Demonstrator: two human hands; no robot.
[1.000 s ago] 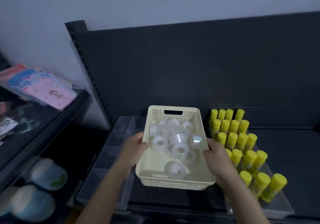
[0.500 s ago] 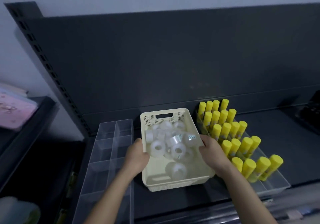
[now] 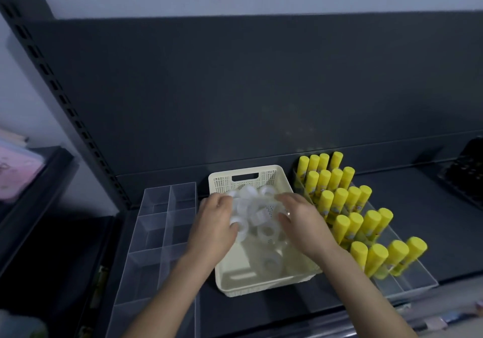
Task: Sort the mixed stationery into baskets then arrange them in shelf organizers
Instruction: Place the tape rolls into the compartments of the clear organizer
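A moment ago both hands gripped the sides of the cream basket (image 3: 264, 288). Now they have let it go, and it stands on the dark shelf (image 3: 423, 220) in the lower centre of the frame, between the clear divided organizer (image 3: 156, 233) at its left and the yellow glue sticks (image 3: 350, 207) at its right. The left hand (image 3: 213, 225) and the right hand (image 3: 303, 222) are inside the basket, fingers bent over the pile of tape rolls (image 3: 261, 216) at its far end. Whether they already grasp a roll, I cannot tell. I think the carrying is done and moving the rolls into the organizer begins
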